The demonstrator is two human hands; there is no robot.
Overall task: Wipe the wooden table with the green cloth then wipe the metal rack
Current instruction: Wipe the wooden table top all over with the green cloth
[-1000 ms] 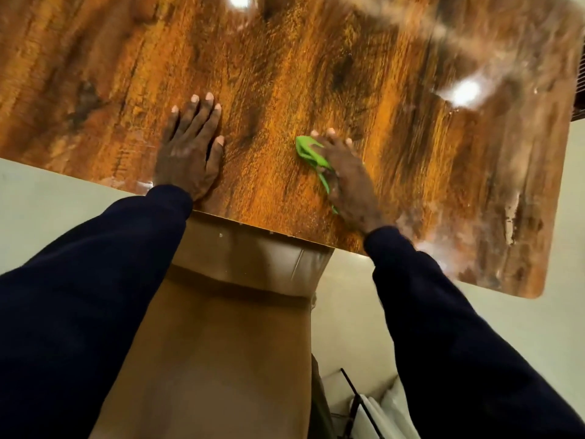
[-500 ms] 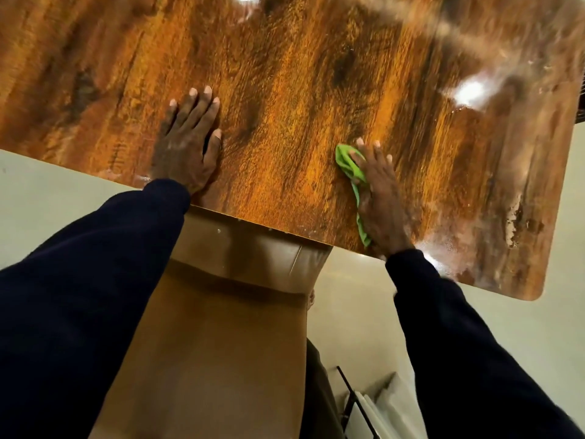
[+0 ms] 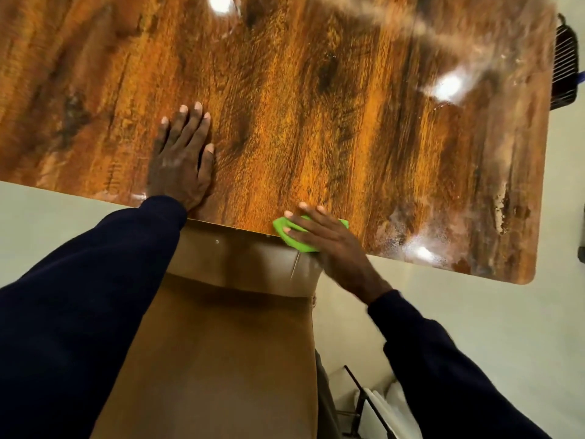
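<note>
Green cloth (image 3: 280, 228) mostly hidden under the right hand (image 3: 332, 245), just its edges peeking out around the fingers; that hand lies flat, fingers straight, pressing it at the wooden table's (image 3: 316, 122) near edge; left hand (image 3: 182, 156) flat on the wood, holding nothing; metal rack (image 3: 566, 64) cut off far right.

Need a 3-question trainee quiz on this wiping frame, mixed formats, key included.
1. True or false: the left hand lies flat on the wooden table, holding nothing.
2. The green cloth is: A) at the table's near edge, under the right hand; B) in the table's far corner; C) bunched in the left hand.
3. Fill in: the metal rack shows beyond the table's ___ side.
Key: 1 true; 2 A; 3 right.
</note>
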